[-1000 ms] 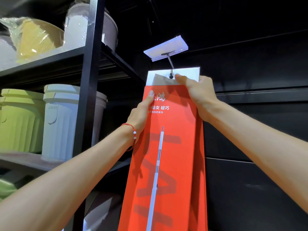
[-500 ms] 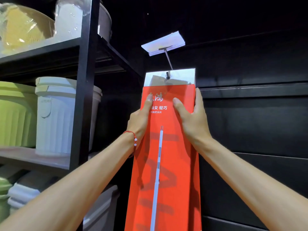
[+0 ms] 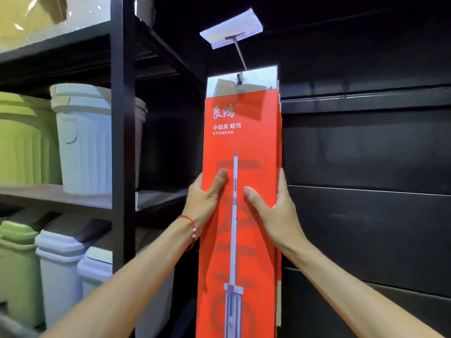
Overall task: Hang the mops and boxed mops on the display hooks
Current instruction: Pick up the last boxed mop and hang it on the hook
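A tall red boxed mop hangs upright against the black wall, its white top flap threaded on the display hook. A white price-tag holder sits at the hook's outer end. My left hand grips the box's left edge at mid-height, thumb on the front face. My right hand grips the right edge at about the same height, thumb on the front and fingers behind. More red box edges show just behind the front box on the right.
A black metal shelf rack stands to the left, holding green bins and white bins, with more lidded bins on the lower level. Black slat wall panels fill the right side.
Both hands slid down the box from near its top flap to mid-height. The box now hangs from the hook by its flap.
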A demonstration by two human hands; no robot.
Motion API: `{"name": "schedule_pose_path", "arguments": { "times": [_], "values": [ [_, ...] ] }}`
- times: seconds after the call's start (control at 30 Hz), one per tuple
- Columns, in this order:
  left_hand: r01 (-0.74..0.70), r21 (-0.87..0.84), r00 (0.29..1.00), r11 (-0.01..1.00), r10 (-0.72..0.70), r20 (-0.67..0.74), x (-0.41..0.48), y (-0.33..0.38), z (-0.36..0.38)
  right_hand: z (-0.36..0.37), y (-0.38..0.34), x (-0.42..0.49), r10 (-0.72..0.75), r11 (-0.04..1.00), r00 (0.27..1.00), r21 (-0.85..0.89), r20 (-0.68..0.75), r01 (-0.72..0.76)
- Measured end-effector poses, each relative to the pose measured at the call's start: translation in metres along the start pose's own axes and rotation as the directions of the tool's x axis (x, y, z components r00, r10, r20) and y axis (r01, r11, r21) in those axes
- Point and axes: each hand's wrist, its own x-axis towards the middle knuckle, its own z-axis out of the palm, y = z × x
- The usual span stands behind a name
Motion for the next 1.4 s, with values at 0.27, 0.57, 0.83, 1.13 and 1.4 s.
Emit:
{"name": "schedule_pose_path", "arguments": {
  "times": [0.27,0.57,0.83,1.13,1.4],
  "values": [
    [0.000,0.227,0.966,0.974,0.059,-0.252,-0.043,-0.034,0.008,-0.028,0.025,-0.062,0.010,0.980,0.948,-0.192,0.319,0.054],
    [-0.208,0.762,0.944,0.613,0.329,-0.007,-0.111,-0.068,0.022,-0.048,0.057,-0.092,0.059,0.957,0.856,-0.272,0.514,0.098],
    [-0.217,0.703,0.951,0.677,0.308,-0.002,-0.131,-0.080,0.049,-0.055,0.098,-0.109,0.109,0.976,0.850,-0.217,0.516,0.006],
    [-0.242,0.749,0.928,0.617,0.372,-0.006,-0.129,-0.097,0.061,-0.059,0.148,-0.093,0.310,0.950,0.798,-0.140,0.517,-0.278],
    [-0.168,0.797,0.909,0.580,0.403,-0.101,-0.129,-0.116,0.065,-0.062,0.185,-0.092,0.238,0.970,0.771,-0.190,0.591,-0.154]
  ]
}}
